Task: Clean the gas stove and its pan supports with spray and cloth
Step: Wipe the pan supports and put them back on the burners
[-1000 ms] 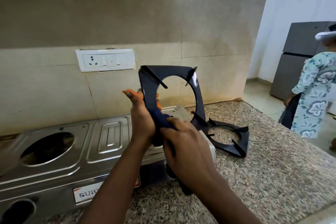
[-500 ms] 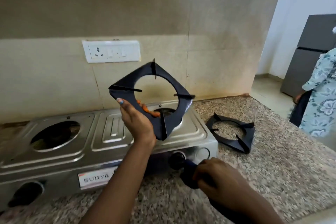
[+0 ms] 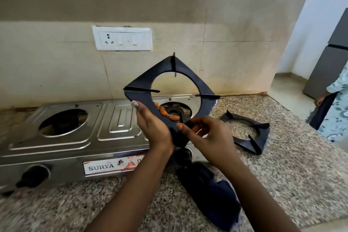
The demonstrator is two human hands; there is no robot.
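A steel two-burner gas stove (image 3: pixel 120 122) stands against the wall on the granite counter (image 3: pixel 291 184). My left hand (image 3: pixel 153 126) grips a black pan support (image 3: pixel 199 81) by its lower edge and holds it tilted above the right burner. My right hand (image 3: pixel 209 135) pinches the support's lower corner with thumb and fingers. A dark blue cloth (image 3: pixel 209 196) lies crumpled on the counter in front of the stove, under my right forearm. A second pan support (image 3: pixel 250 133) lies flat on the counter to the right of the stove.
A white socket and switch plate (image 3: pixel 122 38) is on the tiled wall behind the stove. At the right edge stands a person in a floral garment (image 3: pixel 339 103) beside a grey fridge (image 3: pixel 329 62). The stove's black knobs face the front.
My right hand has let go of the blue cloth, which now lies on the counter, and has come up to take the lower corner of the pan support. The left hand still holds the support.
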